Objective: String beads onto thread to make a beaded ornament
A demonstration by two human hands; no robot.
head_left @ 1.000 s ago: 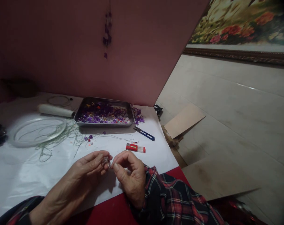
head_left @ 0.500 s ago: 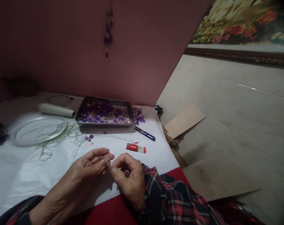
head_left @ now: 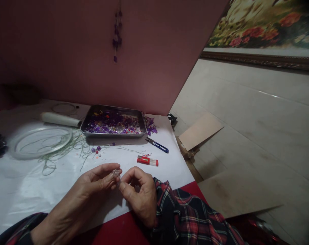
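Note:
Between the thumb and fingers of my left hand point(head_left: 99, 180) is a small clear beaded piece point(head_left: 116, 173). Close beside it on the right, my right hand point(head_left: 139, 190) is closed in a pinch, its fingertips near the beaded piece; whatever they hold is too small to make out. Beyond my hands lie a red lighter point(head_left: 147, 160) and blue thread snips point(head_left: 157, 145). A metal tray point(head_left: 116, 135) holds many purple, clear and red beads. A few loose beads point(head_left: 98, 148) and thin threads lie in front of the tray.
A clear ring-shaped coil point(head_left: 14, 149) and tangled green thread point(head_left: 49, 163) lie on the white-covered table point(head_left: 54, 185) at the left. Behind them is a pale roll point(head_left: 59, 119). A bead string point(head_left: 116, 37) hangs against the pink wall. Cardboard point(head_left: 201, 131) lies right of the table.
My right fingertips have moved slightly left, nearer the beaded piece. My left fingers have curled a little more around it. The whole view has shifted very slightly.

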